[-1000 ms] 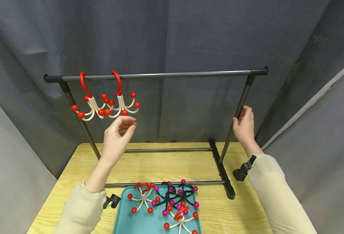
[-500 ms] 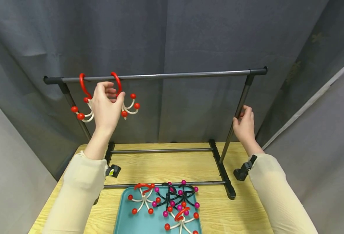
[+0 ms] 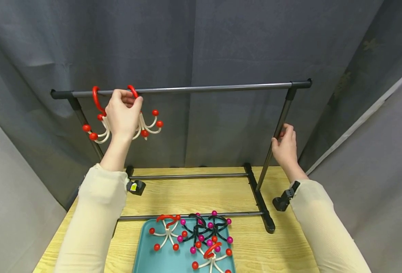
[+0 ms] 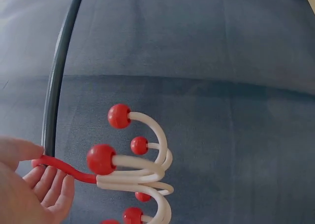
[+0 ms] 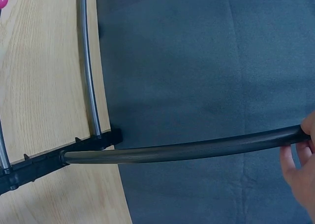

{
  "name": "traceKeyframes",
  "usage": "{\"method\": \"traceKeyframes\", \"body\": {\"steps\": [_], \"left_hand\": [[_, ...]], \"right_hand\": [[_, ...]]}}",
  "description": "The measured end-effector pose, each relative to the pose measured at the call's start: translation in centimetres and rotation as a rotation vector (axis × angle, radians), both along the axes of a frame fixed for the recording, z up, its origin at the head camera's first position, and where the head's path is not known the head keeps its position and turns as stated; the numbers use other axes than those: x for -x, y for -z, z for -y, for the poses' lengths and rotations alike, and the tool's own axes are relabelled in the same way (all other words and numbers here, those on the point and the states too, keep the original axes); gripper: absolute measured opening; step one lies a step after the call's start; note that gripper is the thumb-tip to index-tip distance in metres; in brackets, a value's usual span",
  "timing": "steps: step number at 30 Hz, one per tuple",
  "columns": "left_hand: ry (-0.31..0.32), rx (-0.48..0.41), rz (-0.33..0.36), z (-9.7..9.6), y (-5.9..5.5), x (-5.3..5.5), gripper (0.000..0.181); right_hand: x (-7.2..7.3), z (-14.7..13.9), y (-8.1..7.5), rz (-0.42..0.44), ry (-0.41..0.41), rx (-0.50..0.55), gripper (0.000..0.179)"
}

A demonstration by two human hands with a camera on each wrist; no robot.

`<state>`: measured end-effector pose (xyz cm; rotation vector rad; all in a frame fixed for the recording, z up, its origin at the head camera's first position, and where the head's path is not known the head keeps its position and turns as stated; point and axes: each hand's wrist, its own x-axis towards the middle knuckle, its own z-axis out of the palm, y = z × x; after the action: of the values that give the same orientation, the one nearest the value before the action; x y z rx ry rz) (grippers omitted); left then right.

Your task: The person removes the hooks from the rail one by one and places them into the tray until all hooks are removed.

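My left hand (image 3: 122, 115) is at the top rail (image 3: 201, 89) of a metal rack. Its thumb and fingers pinch the red hook (image 4: 64, 167) of a multi-arm hook hanger (image 4: 147, 177) with cream arms and red ball tips. That hook goes over the rail; in the head view my hand covers part of the hanger. Just left of it, a second red-and-cream hanger (image 3: 95, 99) hangs on the same rail, partly behind my hand. At the far side my right hand (image 3: 286, 148) holds the rack's right post (image 5: 197, 149) between thumb and fingers.
On the wooden table (image 3: 282, 227), a teal tray (image 3: 146, 258) at the front holds red-and-cream hangers (image 3: 167, 230) and black hangers (image 3: 196, 229) with pink balls. The rack's black foot (image 3: 264, 212) and lower bars (image 3: 190, 176) stand behind it. Grey curtains (image 3: 241, 45) surround the table.
My left hand has risen from below the hanging hangers to the right one's red hook and taken hold of it. My right hand has stayed on the post.
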<state>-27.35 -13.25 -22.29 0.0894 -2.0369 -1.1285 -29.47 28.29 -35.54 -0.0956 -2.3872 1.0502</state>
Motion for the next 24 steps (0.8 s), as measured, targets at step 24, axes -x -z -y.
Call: {"method": "traceKeyframes", "body": {"steps": [24], "left_hand": [[0.087,-0.065,-0.077,-0.5,-1.3,-1.4,0.018]], "right_hand": [[-0.2,-0.1,-0.1,0.024,0.007,-0.01,0.047]]}}
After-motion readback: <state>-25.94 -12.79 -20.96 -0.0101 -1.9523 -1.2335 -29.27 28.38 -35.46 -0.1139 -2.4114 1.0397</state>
